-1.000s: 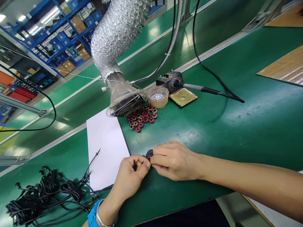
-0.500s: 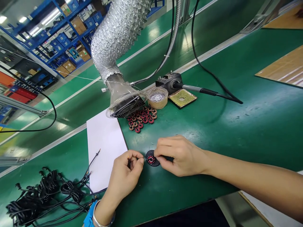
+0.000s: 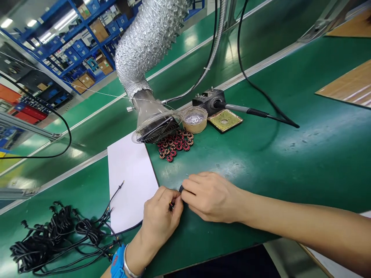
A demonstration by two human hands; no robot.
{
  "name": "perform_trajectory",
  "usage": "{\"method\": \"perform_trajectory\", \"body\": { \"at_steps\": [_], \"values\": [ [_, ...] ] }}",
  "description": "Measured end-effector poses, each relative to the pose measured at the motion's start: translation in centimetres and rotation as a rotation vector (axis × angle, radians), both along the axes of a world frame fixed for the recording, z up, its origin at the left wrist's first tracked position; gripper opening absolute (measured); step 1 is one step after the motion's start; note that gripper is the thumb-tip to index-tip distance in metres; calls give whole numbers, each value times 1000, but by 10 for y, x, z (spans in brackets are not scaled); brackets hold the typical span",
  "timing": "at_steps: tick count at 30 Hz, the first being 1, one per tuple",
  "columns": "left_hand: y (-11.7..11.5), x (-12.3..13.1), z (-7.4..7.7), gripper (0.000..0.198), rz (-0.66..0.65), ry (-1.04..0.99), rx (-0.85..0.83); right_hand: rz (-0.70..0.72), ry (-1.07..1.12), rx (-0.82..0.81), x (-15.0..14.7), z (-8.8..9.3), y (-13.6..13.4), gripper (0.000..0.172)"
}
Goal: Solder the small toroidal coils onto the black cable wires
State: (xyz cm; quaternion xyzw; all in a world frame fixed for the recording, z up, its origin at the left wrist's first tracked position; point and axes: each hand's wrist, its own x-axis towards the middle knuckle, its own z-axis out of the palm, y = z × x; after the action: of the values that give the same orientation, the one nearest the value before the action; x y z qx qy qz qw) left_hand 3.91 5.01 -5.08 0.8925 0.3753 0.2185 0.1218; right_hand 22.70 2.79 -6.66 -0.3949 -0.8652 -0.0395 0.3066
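My left hand (image 3: pixel 162 218) pinches the end of a thin black wire (image 3: pixel 127 231) that trails left over the white paper (image 3: pixel 130 181). My right hand (image 3: pixel 211 197) is closed over a small black round part (image 3: pixel 181 188) with a red coil in it, of which only the edge shows. The fingertips of both hands meet at that part on the green bench mat (image 3: pixel 261 162). A pile of red and copper toroid coils (image 3: pixel 174 144) lies farther back.
A foil fume duct with a fan hood (image 3: pixel 153 123) hangs over the coil pile. Beside it are a tin of solder dross (image 3: pixel 197 119), a soldering iron in its stand (image 3: pixel 214 101) and a sponge tray (image 3: pixel 224 120). Bundled black cables (image 3: pixel 49 239) lie at left.
My hands had drawn apart, exposing the black round part with its red coil. Now they have come together again and my right hand covers the part.
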Motion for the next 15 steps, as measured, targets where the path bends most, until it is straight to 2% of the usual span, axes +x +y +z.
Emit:
{"method": "perform_trajectory", "body": {
  "at_steps": [3,5,8,12,15],
  "values": [
    [-1,-1,2,10,9,18,-4,-19,-12,-6,1,6,0,18],
    [-3,-3,4,4,10,24,-14,-57,85,-63,8,7,2,16],
    [-5,-4,6,11,-31,29,36,-149,247,-119,22,5,6,16],
    [-6,-3,4,8,-104,53,109,-241,356,-99,42,4,14,19],
    [-6,-1,1,8,-123,46,111,-323,471,-107,55,11,17,18]
  ]
}}
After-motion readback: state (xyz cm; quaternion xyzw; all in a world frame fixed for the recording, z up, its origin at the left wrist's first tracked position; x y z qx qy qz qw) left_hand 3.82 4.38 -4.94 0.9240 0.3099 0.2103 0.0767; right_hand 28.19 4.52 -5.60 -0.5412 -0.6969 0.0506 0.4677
